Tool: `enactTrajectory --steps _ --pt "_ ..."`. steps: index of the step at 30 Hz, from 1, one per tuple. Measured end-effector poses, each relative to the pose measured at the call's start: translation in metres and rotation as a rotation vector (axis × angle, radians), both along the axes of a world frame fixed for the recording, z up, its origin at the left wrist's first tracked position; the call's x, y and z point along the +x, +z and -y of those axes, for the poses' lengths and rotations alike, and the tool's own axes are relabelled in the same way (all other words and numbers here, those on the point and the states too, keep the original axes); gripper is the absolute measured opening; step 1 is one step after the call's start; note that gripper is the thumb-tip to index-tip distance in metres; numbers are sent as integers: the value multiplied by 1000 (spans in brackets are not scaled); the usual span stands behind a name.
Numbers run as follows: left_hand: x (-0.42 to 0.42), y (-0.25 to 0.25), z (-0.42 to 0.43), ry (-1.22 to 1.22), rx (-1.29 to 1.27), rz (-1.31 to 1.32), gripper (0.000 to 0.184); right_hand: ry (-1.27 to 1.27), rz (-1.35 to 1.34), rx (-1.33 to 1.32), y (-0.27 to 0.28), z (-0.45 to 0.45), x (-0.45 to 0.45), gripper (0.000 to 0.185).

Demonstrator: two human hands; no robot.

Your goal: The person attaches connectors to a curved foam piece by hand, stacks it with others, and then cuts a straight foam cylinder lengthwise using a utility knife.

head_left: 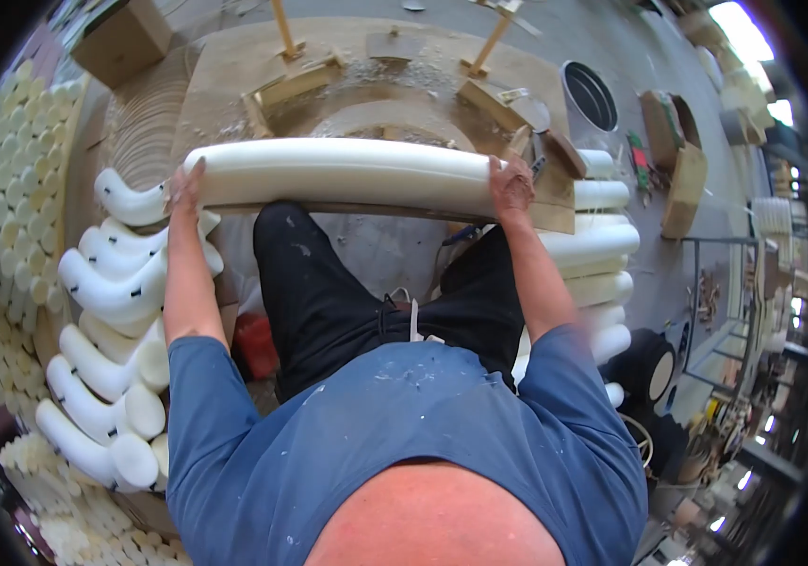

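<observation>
A long, slightly curved white cylinder [343, 174] lies crosswise in front of my knees, at the near edge of a wooden board [225, 75]. At its left end my left hand [184, 189] grips it, fingers wrapped round the end. My right hand [511, 186] holds the opposite end, with the fingers bent over it. Beyond the cylinder, wooden blocks [298, 85] and wood shavings lie on the board.
Curved white pieces [112, 283] are stacked at the left, and straight-looking white cylinders [593, 245] at the right. A round metal container [590, 96] stands at the back right. A cardboard box [121, 42] is at the back left.
</observation>
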State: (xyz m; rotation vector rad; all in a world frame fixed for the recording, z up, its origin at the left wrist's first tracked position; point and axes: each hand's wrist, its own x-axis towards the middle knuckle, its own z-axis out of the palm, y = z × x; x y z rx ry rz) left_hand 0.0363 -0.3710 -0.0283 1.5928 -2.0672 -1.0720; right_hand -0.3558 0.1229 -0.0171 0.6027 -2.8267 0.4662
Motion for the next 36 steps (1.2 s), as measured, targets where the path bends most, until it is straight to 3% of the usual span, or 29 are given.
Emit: enactTrajectory --steps 1,3,6,7,8,9,13,15,16,19,20,21,23,24,25,26,27,28,29,30,31,32,34,35,36 --pt "4 -8 7 -8 14 -11 75 36 -55 -39 -4 5 -3 42" --pt "1 -20 12 6 29 11 77 345 -300 -171 5 9 5 34" --pt "-9 -5 -9 20 2 116 82 489 -258 -138 17 28 28 26" --pt "-4 -26 -4 42 -67 135 82 540 -282 -157 13 29 29 25" --pt "0 -45 6 64 -141 151 82 519 -222 -196 11 29 26 22" --pt "-5 -16 -7 3 -4 138 75 499 -224 -195 6 29 24 22" --pt "-10 -31 -4 -5 0 61 77 379 -213 -205 -6 38 27 20" --pt "-18 -57 5 242 -24 -93 81 384 -192 -221 -8 35 27 21" --pt "-16 -75 23 260 -89 48 88 386 -193 -231 -7 35 25 21" --pt "-25 -68 13 354 -103 82 87 386 -162 -230 -4 31 24 24" --pt "-11 -103 36 213 -254 226 75 416 -93 -232 3 27 22 23" --pt "-15 -98 31 229 -259 229 75 457 -20 -235 6 23 17 21" --pt "-18 -80 27 132 -105 573 61 494 208 -637 -6 1 -22 20" --pt "11 -163 67 91 -359 280 84 377 -84 -199 -38 -23 -59 17" --pt "13 -151 55 206 -372 335 84 392 -366 -104 -16 -38 -73 14" --pt "12 -128 35 -206 -676 550 48 353 -266 -120 -43 -69 -107 24" --pt "21 -158 49 -128 -862 771 44 376 -397 81 -51 -87 -123 32" --pt "28 -159 69 214 -298 63 51 -49 77 -49 -50 -82 -125 49" --pt "25 -161 73 503 219 -714 60 -42 190 21 -37 -84 -126 61" --pt "-31 -44 -10 797 247 -916 51 -216 304 144 -64 -89 -141 66" --pt "-33 -45 -15 813 152 -826 53 -224 313 115 -101 -101 -159 70" --pt "-28 -53 -16 815 69 -733 55 -250 362 182 -88 -86 -146 71" --pt "-24 -80 -8 610 -242 -152 58 -307 383 232 -75 -70 -126 71" --pt "-35 -76 -26 625 -399 -136 56 -331 359 207 -77 -64 -122 70" --pt "-41 -66 -33 641 -399 -137 56 -383 372 156 -76 -60 -121 69"
